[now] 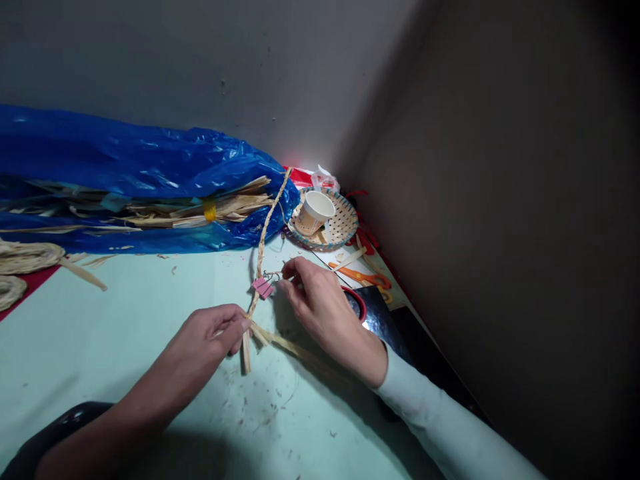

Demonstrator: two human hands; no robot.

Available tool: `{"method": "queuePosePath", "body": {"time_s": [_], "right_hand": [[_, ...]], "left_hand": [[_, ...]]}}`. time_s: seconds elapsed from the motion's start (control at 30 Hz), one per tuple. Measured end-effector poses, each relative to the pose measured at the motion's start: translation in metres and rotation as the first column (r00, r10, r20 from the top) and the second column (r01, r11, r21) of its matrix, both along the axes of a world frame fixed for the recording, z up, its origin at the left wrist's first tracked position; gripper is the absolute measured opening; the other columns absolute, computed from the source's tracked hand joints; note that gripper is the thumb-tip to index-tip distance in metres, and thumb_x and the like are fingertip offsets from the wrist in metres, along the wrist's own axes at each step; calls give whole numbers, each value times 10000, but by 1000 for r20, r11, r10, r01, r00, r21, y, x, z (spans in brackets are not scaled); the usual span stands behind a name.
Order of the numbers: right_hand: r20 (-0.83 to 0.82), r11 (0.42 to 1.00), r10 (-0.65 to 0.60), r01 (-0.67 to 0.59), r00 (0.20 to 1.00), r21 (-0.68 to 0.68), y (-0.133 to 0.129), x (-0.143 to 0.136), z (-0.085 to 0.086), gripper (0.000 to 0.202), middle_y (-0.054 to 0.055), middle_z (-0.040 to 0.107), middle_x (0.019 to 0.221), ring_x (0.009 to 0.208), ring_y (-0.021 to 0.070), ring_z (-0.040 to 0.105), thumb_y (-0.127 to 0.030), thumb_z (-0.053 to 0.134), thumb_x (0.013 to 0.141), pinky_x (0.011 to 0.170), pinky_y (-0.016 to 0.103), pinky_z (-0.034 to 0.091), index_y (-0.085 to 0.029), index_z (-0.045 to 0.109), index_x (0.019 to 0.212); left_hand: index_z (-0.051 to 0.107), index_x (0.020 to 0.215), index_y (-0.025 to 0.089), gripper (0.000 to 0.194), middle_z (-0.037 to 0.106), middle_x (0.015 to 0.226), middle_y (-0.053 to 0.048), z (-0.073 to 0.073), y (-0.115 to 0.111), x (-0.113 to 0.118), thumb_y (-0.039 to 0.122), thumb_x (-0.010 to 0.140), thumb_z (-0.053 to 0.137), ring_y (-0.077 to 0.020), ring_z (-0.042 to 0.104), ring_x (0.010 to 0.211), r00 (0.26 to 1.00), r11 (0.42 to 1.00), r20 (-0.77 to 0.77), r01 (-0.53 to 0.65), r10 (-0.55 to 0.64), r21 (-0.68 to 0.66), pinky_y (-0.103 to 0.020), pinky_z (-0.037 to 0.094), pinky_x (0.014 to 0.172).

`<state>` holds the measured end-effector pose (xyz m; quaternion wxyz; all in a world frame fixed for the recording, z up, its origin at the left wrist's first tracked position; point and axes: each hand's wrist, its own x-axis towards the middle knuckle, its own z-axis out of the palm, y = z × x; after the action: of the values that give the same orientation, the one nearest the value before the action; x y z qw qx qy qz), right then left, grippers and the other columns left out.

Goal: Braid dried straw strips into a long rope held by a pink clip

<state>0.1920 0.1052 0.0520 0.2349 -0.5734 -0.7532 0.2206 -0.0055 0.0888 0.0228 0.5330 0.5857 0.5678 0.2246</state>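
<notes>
A braided straw cord (267,227) runs down from the blue bag, with a pink binder clip (263,288) on its lower part. Below the clip, my left hand (213,337) pinches the braid where it splits into loose flat strands (245,353). One long strand trails off to the right beneath my right forearm. My right hand (315,293) is just right of the clip, thumb and forefinger drawn together near the clip's wire handles and a thin strip. Whether those fingers grip the strip or the wire is too small to tell.
A blue plastic bag (125,157) of dried straw lies along the wall. At the back right, a woven basket (345,223) holds a paper cup (316,210). Orange scissors (365,275) and a red ring-shaped object (361,305) are beyond my right hand. Straw coils (30,257) sit far left.
</notes>
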Motion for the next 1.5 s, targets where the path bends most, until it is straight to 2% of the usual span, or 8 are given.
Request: {"method": "queuePosePath", "body": {"time_s": [0.07,0.17,0.3,0.53,0.7,0.9,1.13,1.5], "right_hand": [[-19,999,9,-10,1000,-47,-14,-5,5,148,43,680,846,715,163,547,-220,528,1026,686,282,354,-176,639,939],[-89,963,74,-95,993,-254,-32,-16,4,262,14,642,729,663,148,529,-301,537,1044,639,271,332,-177,646,841],[-271,931,21,-118,962,-346,-40,-21,-9,209,-3,631,761,710,133,531,-273,608,1020,659,247,336,-157,660,854],[-268,948,-49,-40,962,-316,-41,-24,-13,294,-24,561,690,680,121,460,-277,567,1039,647,252,302,-146,674,798],[-126,967,-102,68,987,-246,-43,-26,-13,231,27,691,760,697,140,546,-232,583,994,656,268,306,-153,726,831],[-73,976,-79,62,994,-207,-49,-27,-12,272,23,648,682,627,130,485,-231,570,979,618,274,274,-150,700,754],[-154,976,-54,20,987,-215,-53,-29,-15,243,-21,550,623,599,113,445,-171,569,952,607,273,242,-157,650,724],[-200,988,-65,35,978,-149,-61,-33,-22,239,-25,565,637,596,115,487,-152,539,941,595,275,262,-173,604,712]], "left_hand": [[454,581,241,393,384,575,75,-1,0,-1,545,807,557,-137,318,573,1000,1000,18,-9,9,-9,-254,259,545],[478,578,239,356,379,561,80,-4,1,-1,525,753,598,-129,316,557,996,999,89,-23,27,-42,-244,248,524],[552,642,223,303,411,553,83,-7,3,1,510,721,603,-115,299,520,991,997,128,-17,26,-75,-234,228,491],[496,563,239,302,312,475,121,0,1,1,479,695,622,-93,205,465,995,997,95,-17,24,-75,-251,130,473],[494,538,249,335,302,458,118,-1,3,3,497,732,609,-110,232,473,997,999,80,-17,20,-35,-269,166,501],[516,539,241,357,482,552,62,-6,4,2,506,761,604,-147,406,573,995,1000,98,4,-5,12,-280,300,601],[516,542,239,330,519,561,54,-6,5,1,477,748,616,-152,442,589,990,999,133,43,-41,-10,-281,331,628],[581,531,239,307,595,569,30,-7,2,4,466,728,642,-186,560,632,988,999,152,-14,9,32,-305,407,680]]}}
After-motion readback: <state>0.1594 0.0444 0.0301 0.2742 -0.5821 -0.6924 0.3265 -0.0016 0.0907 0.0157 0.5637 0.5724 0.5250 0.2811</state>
